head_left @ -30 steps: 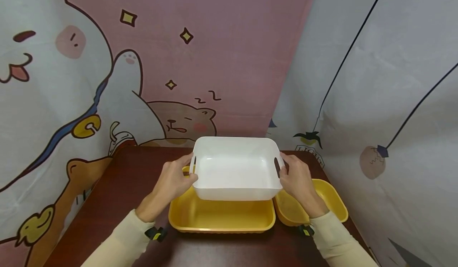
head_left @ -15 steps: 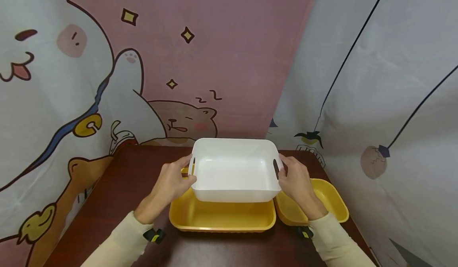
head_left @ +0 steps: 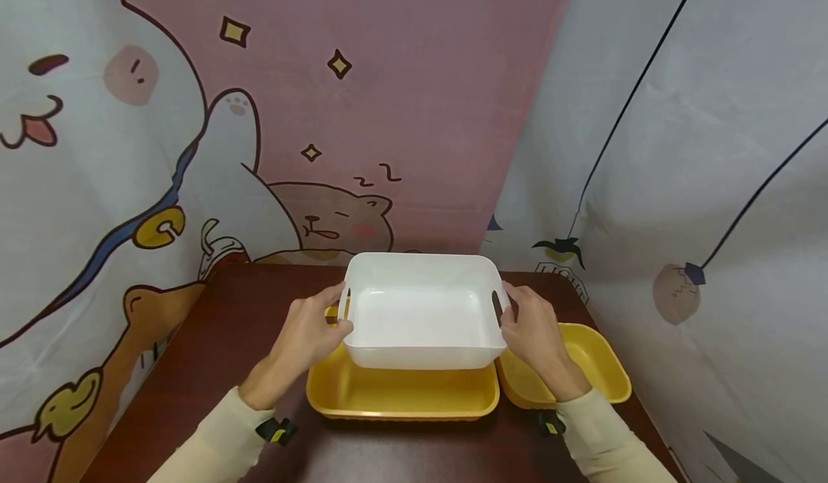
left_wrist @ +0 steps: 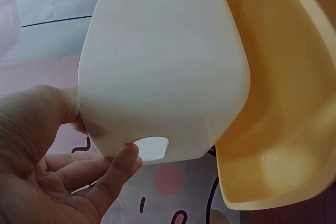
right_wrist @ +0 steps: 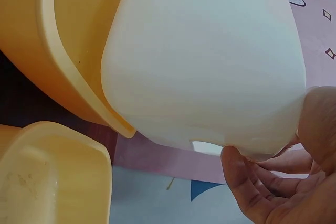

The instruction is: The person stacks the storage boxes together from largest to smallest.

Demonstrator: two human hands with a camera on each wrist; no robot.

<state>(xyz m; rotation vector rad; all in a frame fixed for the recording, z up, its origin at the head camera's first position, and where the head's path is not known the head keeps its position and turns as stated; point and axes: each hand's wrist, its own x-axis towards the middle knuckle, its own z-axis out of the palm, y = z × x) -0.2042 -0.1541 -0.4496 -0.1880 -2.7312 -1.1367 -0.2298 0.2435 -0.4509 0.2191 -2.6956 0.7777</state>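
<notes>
A white rectangular plastic basket (head_left: 423, 314) with a handle slot at each end is held up between both hands, tilted so its inside shows in the head view. The left hand (head_left: 310, 332) grips its left end by the slot. At the other end, the right hand (head_left: 535, 332) grips beside the right slot. Underneath is a larger yellow bin (head_left: 401, 397), partly covered by the basket. In the left wrist view the basket's white outside (left_wrist: 163, 66) hangs over the bin (left_wrist: 283, 103), and a fingertip touches the slot edge. The inside of the basket looks bare.
A smaller yellow bin (head_left: 598, 361) stands right of the large one, partly behind the right forearm. Both rest on a dark reddish-brown table (head_left: 213, 339). A cartoon-printed cloth (head_left: 414, 109) hangs behind, and a white cloth (head_left: 711, 181) borders the right side.
The white basket and both hands have moved slightly down and to the left in the head view. The grip on both ends is unchanged, and the yellow bins stay put.
</notes>
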